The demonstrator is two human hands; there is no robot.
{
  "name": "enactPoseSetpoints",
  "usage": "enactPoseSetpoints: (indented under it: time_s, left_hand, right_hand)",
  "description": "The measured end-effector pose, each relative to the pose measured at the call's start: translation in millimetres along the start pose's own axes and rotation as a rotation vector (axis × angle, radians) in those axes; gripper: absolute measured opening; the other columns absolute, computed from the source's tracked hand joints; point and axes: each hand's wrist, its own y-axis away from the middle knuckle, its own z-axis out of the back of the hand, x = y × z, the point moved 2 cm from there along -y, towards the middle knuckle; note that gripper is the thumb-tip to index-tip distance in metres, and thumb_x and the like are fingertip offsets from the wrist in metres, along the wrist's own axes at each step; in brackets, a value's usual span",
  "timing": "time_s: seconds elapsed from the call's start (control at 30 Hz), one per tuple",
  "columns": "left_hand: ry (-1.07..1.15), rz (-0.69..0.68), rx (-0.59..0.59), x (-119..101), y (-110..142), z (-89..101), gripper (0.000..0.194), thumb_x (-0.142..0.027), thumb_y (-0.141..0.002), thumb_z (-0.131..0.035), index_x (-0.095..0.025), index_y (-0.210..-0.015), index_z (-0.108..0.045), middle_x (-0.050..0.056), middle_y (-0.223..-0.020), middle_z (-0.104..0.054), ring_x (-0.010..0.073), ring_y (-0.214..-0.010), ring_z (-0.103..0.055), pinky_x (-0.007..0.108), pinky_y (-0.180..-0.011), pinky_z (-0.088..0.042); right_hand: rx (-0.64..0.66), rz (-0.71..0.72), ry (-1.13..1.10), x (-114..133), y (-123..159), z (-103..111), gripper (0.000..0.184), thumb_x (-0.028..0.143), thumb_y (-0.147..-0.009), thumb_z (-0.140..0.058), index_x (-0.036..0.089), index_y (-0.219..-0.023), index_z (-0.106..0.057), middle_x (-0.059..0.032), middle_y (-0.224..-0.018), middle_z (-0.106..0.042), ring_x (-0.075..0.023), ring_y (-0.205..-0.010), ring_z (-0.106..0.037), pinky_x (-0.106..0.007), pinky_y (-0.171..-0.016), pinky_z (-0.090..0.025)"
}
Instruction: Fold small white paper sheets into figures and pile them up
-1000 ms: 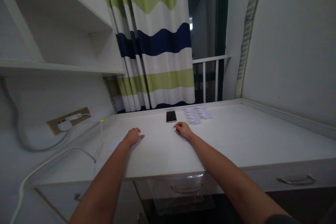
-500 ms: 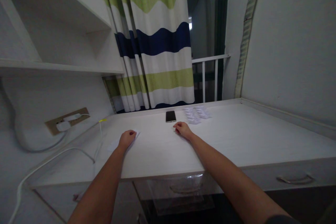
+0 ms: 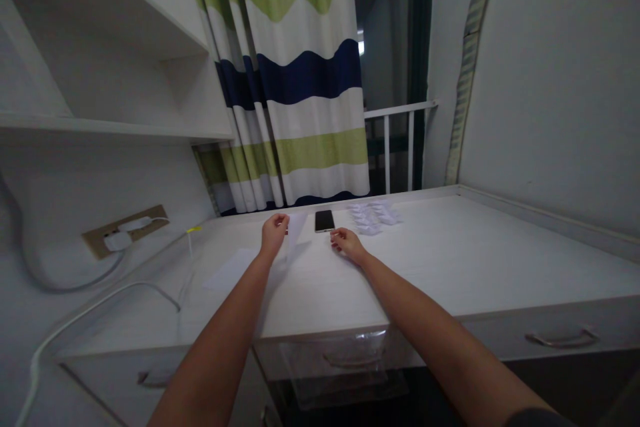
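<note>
pinching a white paper sheet (image 3: 296, 228) in the left hand (image 3: 275, 233), just carried across the desk (image 3: 450, 253) to beside the smartphone (image 3: 325, 221), now nearer the right hand (image 3: 349, 245). curling right fingers, with any grip unclear.

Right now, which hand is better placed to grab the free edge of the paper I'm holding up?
Probably your right hand. Your left hand pinches the paper; the right sits by the phone, on the free edge's side, with nothing clearly visible in it.
</note>
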Motion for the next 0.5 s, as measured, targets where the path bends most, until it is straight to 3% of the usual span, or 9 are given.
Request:
enactPoseSetpoints:
  time_s: [0.1, 0.2, 0.33, 0.5]
  left_hand:
    - [0.129, 0.025, 0.009, -6, 6, -21.1, 0.024, -0.038, -0.061, -0.056, -0.015, -0.066, -0.053, 0.001, -0.062, -0.054, 0.0098, -0.053, -0.050, 0.020, -0.044, -0.042]
    - [0.219, 0.066, 0.023, -5, 12, -37.5, 0.024, -0.039, -0.061, -0.056, -0.015, -0.068, -0.052, 0.000, -0.061, -0.053, 0.0089, -0.051, -0.049, 0.019, -0.043, -0.041]
    - [0.256, 0.115, 0.033, 2, 15, -50.8, 0.024, -0.039, -0.062, -0.056, -0.016, -0.067, -0.050, -0.001, -0.059, -0.053, 0.0083, -0.048, -0.049, 0.018, -0.041, -0.039]
    - [0.361, 0.206, 0.009, 16, 23, -54.1, 0.029, -0.043, -0.062, -0.056, -0.016, -0.073, -0.053, 0.000, -0.064, -0.055, 0.0090, -0.051, -0.052, 0.020, -0.045, -0.041]
  right_hand:
    - [-0.045, -0.007, -0.107, 5, 0, 5, 0.030, 0.022, -0.061, -0.063, 0.018, -0.089, -0.056, -0.0022, -0.078, -0.061, -0.0110, -0.069, -0.056, -0.022, -0.061, -0.042]
    - [-0.002, -0.066, -0.169, 8, 1, 11, 0.038, 0.027, -0.058, -0.066, 0.019, -0.093, -0.055, -0.0035, -0.088, -0.061, -0.0127, -0.078, -0.056, -0.023, -0.064, -0.043]
    - [0.110, -0.053, -0.175, 8, 0, 17, 0.030, 0.031, -0.057, -0.066, 0.016, -0.081, -0.059, -0.0029, -0.078, -0.063, -0.0122, -0.067, -0.056, -0.024, -0.060, -0.042]
    - [0.127, -0.003, -0.132, 8, -1, 21, 0.027, 0.033, -0.054, -0.067, 0.014, -0.071, -0.061, -0.0007, -0.065, -0.061, -0.0094, -0.055, -0.051, -0.022, -0.053, -0.039]
